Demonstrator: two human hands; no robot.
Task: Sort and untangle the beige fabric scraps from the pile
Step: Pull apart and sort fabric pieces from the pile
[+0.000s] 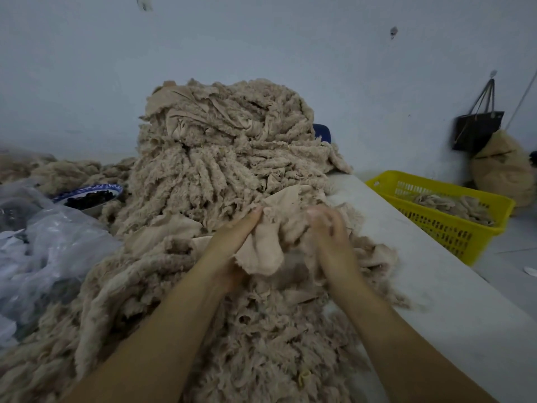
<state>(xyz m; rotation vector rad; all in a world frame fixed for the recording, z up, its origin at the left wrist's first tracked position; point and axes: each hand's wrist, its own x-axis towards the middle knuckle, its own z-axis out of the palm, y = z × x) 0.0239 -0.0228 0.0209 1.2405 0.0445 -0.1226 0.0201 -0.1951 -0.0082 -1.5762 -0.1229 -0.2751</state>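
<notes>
A tall pile of shaggy beige fabric scraps fills the middle of the view, rising toward 12 o'clock and spilling down to 6 o'clock across a white table. Just below the centre, 2 bare hands meet on 1 smooth-faced beige scrap that lies on the front slope of the pile.

The left hand comes in from 7 o'clock and grips the scrap's left edge, with the thumb pressed on top and the fingers tucked beneath the cloth. The right hand comes in from 5 o'clock. It is blurred, but its fingers are curled into the same scrap's bunched right side. The scrap hangs in folds between the 2 hands, and its frayed lower edge droops over the pile.

At 3 o'clock, off the table's edge, stands a yellow perforated plastic basket with a few beige scraps lying inside. Beyond it, toward 2 o'clock, a black handbag hangs on the pale wall above a stuffed tan sack.

At 9 o'clock lie crumpled clear plastic bags. Just behind them, a blue-and-white patterned bowl holding dark pieces touches the pile's left side. A dark blue object peeks out behind the pile at 1 o'clock.
</notes>
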